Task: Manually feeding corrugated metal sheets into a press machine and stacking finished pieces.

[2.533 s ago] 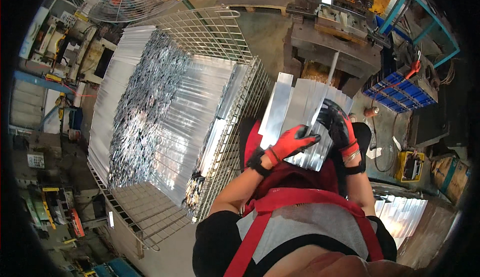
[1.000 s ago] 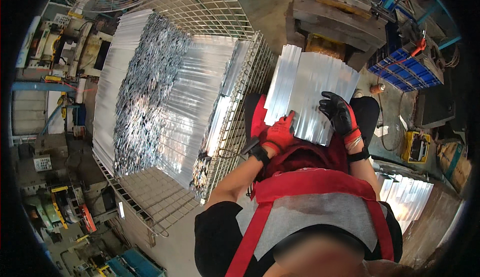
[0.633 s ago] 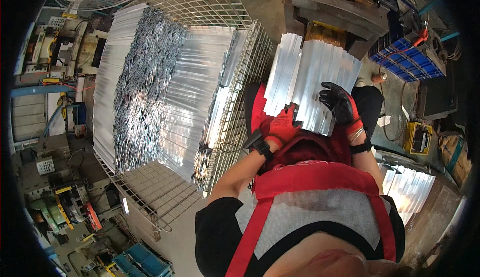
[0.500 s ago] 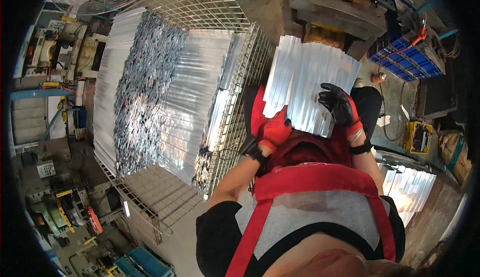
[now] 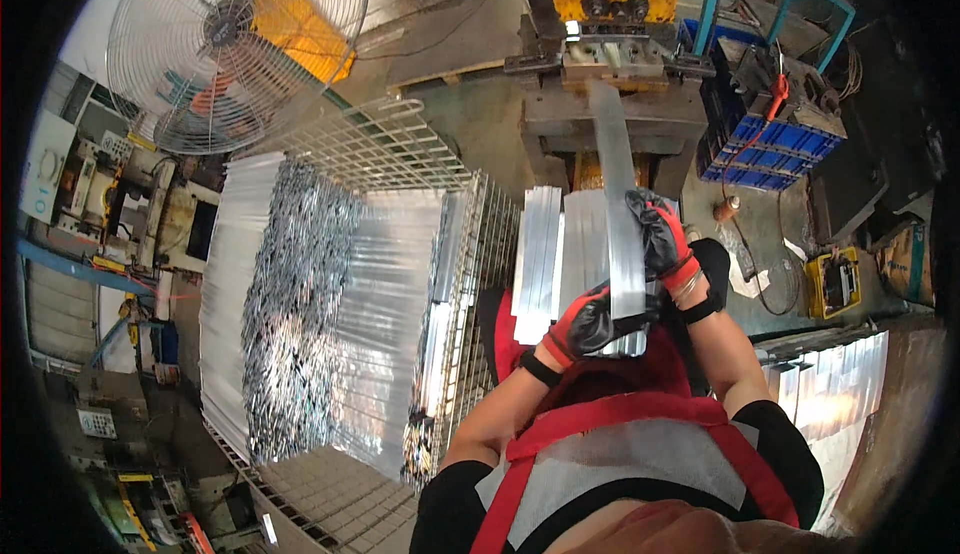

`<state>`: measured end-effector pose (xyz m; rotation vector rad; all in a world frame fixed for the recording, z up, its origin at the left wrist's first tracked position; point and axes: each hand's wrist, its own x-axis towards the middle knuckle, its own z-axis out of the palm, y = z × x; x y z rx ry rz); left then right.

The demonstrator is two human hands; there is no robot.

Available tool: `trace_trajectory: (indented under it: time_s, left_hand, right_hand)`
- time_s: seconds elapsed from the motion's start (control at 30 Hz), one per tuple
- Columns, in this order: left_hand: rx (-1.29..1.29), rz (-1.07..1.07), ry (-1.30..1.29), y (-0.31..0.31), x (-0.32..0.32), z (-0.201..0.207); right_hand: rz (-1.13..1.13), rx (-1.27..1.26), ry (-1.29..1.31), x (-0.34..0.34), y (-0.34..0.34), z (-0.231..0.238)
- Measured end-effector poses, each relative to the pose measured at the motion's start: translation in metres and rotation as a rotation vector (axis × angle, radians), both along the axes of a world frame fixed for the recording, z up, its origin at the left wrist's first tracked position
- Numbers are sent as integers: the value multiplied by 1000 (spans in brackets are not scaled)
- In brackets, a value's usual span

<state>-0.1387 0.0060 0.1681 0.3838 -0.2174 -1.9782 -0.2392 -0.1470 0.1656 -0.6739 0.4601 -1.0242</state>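
Note:
A long flat metal strip (image 5: pixel 616 174) is held up in both hands, its far end pointing toward the machine ahead. My right hand (image 5: pixel 664 239), in a black and red glove, is closed on the strip's right edge. At the strip's near end, my left hand (image 5: pixel 584 326), gloved the same way, is closed around it with its fingers partly hidden behind the metal. Beneath the strip, a pile of similar metal strips (image 5: pixel 583 244) rests over my lap, with a separate bundle of strips (image 5: pixel 538 254) on its left side.
A wire cage (image 5: pixel 487 229) on the left holds a tall stack of metal strips (image 5: pixel 390 284). The press machine (image 5: pixel 610 59) stands straight ahead. A large fan (image 5: pixel 235 44) is at the far left, blue crates (image 5: pixel 770 149) at the right, and more strips (image 5: pixel 830 379) lie lower right.
One strip has been lifted off the lap pile and is now in both hands. My left hand has moved right to its near end. The view has tilted up toward the machine.

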Motion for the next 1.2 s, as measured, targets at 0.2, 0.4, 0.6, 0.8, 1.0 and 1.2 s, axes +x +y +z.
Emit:
trace_trajectory:
  time_s: [0.2, 0.4, 0.6, 0.8, 1.0, 1.2]
  left_hand:
    - [52, -107, 84, -55, 2, 7]
    - [28, 69, -377, -77, 3, 7]
    - [-68, 109, -379, -129, 10, 23]
    - [43, 274, -495, -151, 18, 12]
    - [11, 294, -555, -147, 12, 39]
    - [21, 311, -532, -150, 11, 27]
  right_hand:
    - [-48, -155, 657, -20, -69, -51]
    - [-270, -226, 450, 6, -61, -2]
    - [-306, -355, 512, 20, -113, 9]
    - [-257, -220, 490, 35, -128, 16]
    - [-269, -243, 487, 32, -135, 10]
    - [-272, -167, 491, 34, -130, 19]
